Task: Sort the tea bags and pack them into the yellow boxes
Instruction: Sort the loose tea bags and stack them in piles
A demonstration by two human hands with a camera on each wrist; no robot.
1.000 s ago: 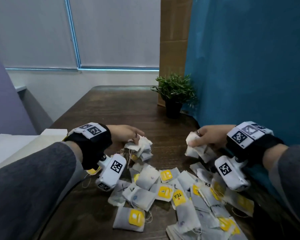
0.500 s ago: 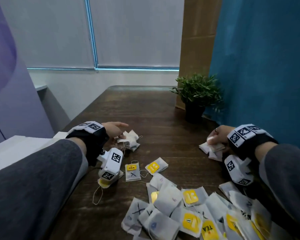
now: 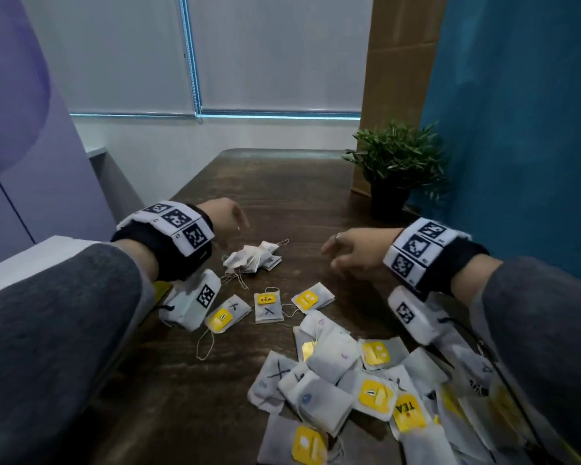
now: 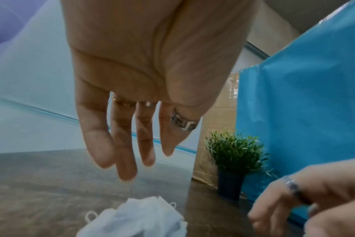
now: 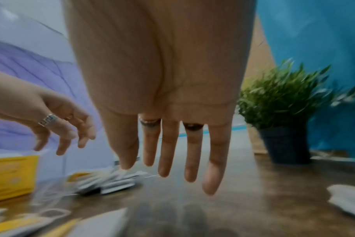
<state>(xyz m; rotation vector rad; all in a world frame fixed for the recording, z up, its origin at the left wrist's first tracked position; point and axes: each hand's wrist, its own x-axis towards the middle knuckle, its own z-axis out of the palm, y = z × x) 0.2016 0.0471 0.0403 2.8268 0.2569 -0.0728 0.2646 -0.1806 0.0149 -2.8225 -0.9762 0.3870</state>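
My left hand (image 3: 231, 233) hovers open just above a small stack of white tea bags (image 3: 252, 258) on the dark wooden table (image 3: 282, 182); its fingers (image 4: 126, 160) hang straight over that stack (image 4: 136, 219). My right hand (image 3: 332, 256) floats empty over the table's middle, fingers (image 5: 191, 160) spread and relaxed. A big loose pile of tea bags (image 3: 346, 380), white with yellow tags, lies near me on the right. Three single bags (image 3: 268, 307) lie between the hands. A yellow box (image 5: 10, 176) stands at the left, behind the stack (image 5: 107, 181).
A potted green plant (image 3: 394, 176) stands at the back right against a blue wall (image 3: 517, 129). A second white heap of bags (image 5: 347, 202) lies right of my right hand. White surface (image 3: 31, 260) borders the table's left side.
Both hands have let go of the bundles they held. The left has lifted off its stack; the right has left its bundle and swung left toward the table's middle.
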